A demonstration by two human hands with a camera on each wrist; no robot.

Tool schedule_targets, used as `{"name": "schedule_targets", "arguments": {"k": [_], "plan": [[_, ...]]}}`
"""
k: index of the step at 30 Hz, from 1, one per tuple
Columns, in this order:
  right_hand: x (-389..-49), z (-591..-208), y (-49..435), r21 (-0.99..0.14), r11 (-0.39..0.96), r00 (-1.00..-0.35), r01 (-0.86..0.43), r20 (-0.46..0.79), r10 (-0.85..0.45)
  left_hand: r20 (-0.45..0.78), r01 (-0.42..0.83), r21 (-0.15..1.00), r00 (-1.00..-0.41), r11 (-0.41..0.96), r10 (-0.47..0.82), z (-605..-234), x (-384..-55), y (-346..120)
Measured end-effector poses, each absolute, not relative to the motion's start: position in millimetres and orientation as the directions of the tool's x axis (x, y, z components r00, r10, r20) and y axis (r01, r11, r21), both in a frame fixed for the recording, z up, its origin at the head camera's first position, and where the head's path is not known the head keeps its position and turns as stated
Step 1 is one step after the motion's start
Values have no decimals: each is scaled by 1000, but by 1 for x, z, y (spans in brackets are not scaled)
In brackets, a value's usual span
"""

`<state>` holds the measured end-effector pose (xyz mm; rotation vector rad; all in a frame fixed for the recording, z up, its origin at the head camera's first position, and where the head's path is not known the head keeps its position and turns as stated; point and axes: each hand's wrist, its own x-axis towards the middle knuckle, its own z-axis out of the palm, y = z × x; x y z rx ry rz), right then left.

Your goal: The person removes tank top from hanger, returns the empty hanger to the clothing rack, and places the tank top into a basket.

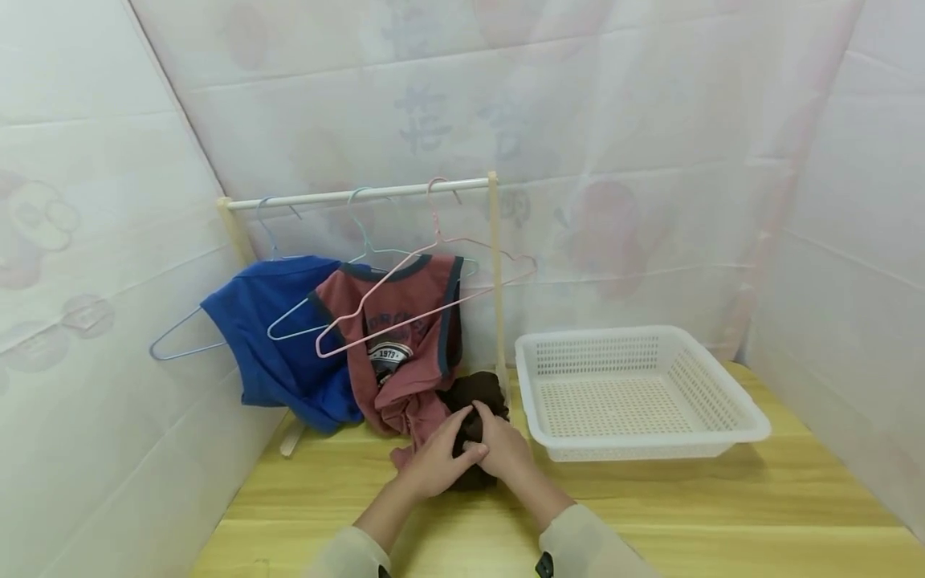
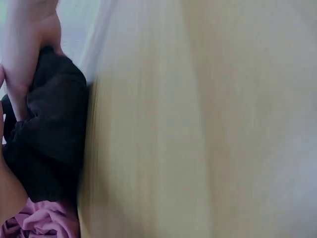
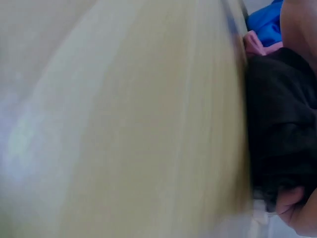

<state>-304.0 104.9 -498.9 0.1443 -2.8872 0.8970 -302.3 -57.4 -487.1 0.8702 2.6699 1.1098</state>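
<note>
Pale sleeves (image 1: 588, 542); hands (image 1: 437, 464) (image 1: 507, 451) gripping dark garment (image 1: 473, 388); wood-grain table (image 1: 723, 506) beneath, whitish sheeting (image 1: 665, 104) behind.

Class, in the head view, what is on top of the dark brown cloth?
The left hand and right hand lie over the dark brown cloth, gripping it. The parts beneath their palms and fingers are hidden.

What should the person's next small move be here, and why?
Probably opening out the dark garment, the left hand and right hand drawing gently apart: it looks bunched between them, while the pink hanger carries nothing and the blue garment and red garment each hang on a hanger.
</note>
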Motion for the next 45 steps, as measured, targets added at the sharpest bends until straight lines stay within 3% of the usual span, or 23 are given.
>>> {"name": "schedule_targets", "arguments": {"k": [6,13,17,24,30,34,40,45], "plan": [[-306,-500,106,-739,674,-980,-20,149,134,142,448,728,-839,519,525,-492,-296,-54],[-292,-469,96,-888,435,-929,-152,278,245,378,552,690,-826,468,418,-484,-290,-59],[-285,-443,99,-935,268,-918,-232,302,258,447,590,672,-805,448,390,-475,-290,-55],[-284,-404,110,-982,-29,-972,-189,183,148,525,618,676,-786,400,327,-447,-295,-41],[-284,-378,125,-968,-226,-983,-107,137,-122,637,656,679,-749,330,181,-425,-304,-37],[-282,-375,134,-974,-171,-954,-148,186,-235,644,636,716,-761,287,79,-414,-306,-41],[-279,-394,145,-961,-20,-928,-277,273,-254,580,567,797,-815,209,-2,-387,-298,-45],[-276,-419,141,-957,182,-959,-224,184,-215,572,562,803,-820,200,9,-363,-282,-43]]}}
